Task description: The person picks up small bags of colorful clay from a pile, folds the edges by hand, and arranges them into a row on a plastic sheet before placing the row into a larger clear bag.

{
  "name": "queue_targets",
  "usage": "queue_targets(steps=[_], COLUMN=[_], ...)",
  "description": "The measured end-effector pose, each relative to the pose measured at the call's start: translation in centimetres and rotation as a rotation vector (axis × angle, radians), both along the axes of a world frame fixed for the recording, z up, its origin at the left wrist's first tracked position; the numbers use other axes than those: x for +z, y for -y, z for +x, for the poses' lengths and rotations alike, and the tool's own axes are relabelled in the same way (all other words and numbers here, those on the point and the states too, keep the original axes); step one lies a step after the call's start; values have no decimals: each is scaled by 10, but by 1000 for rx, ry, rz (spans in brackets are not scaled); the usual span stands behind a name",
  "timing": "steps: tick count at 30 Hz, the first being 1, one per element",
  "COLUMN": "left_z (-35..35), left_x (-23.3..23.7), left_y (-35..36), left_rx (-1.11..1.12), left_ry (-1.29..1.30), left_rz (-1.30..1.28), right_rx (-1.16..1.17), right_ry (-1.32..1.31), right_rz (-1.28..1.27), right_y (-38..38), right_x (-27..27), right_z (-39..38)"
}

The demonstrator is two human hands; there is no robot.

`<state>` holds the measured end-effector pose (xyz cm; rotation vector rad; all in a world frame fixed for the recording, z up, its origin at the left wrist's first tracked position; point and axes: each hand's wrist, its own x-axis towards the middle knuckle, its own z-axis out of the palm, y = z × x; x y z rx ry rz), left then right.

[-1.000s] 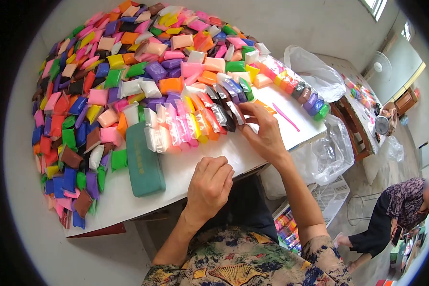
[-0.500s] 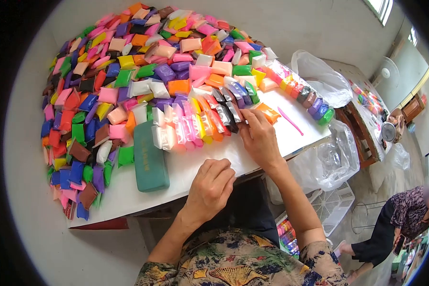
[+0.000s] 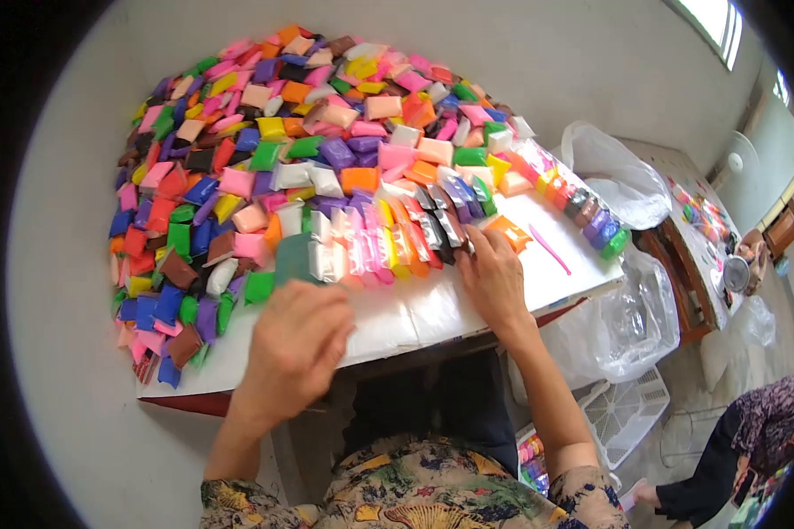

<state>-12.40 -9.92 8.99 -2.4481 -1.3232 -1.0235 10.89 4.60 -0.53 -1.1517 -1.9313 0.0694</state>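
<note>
A double row of small sealed plastic packets [image 3: 357, 244] with coloured soft filling lies near the table's front edge, running white, peach, pink, yellow, orange, red, black, brown, purple, blue and green. My right hand [image 3: 494, 275] is at the row's right part, its curled fingertips closed against a brown packet [image 3: 450, 229]. To the left, my left hand [image 3: 295, 348] is raised over the front of a green box [image 3: 293, 257] and hides most of it. Its fingers are bent and smeared by motion, so whether they hold anything cannot be seen.
A large heap of loose coloured packets [image 3: 265, 154] covers the back and left. On the right lie a filled clear bag of packets [image 3: 582, 207], an orange packet [image 3: 508, 234] and a pink stick [image 3: 550, 249]. Plastic bags [image 3: 613, 313], a white basket [image 3: 631, 414] and a person [image 3: 745, 441] are beyond.
My left hand has moved left, from in front of the row to over the green box. My right hand stays at the brown packet. The whole view has shifted slightly.
</note>
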Motion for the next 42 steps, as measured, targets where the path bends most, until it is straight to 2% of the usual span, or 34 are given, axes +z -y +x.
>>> queue_targets(steps=[1,4,7,9,11,15,19,24,35,42], left_z=[-7,-30,-59,-79,-91,-91,-80,-75,-83,-78], left_x=[8,20,24,24,16,7,-14,-20,-28,-19], left_y=[-5,-29,-74,-112,-160,-235,-267,-280,-270,-272], left_rx=[38,206,238,208,168,461,684,778,663,688], left_ry=[-7,234,510,486,271,-38,-284,-217,-232,-203], left_rz=[41,-14,-185,-276,-143,-70,46,-25,5,-234], right_rx=[6,28,36,33,16,10,-10,-26,-25,-15], right_ry=[-10,-81,-159,-213,-202,-227,-242,-241,-211,-199], right_rz=[-10,-12,-38,-46,20,18,40,55,51,65], right_y=[3,9,20,25,26,26,26,26,27,29], right_x=[2,-6,-10,-12,-14,-14,-17,-16,-17,-20], right_z=[1,8,17,19,18,18,17,15,15,17])
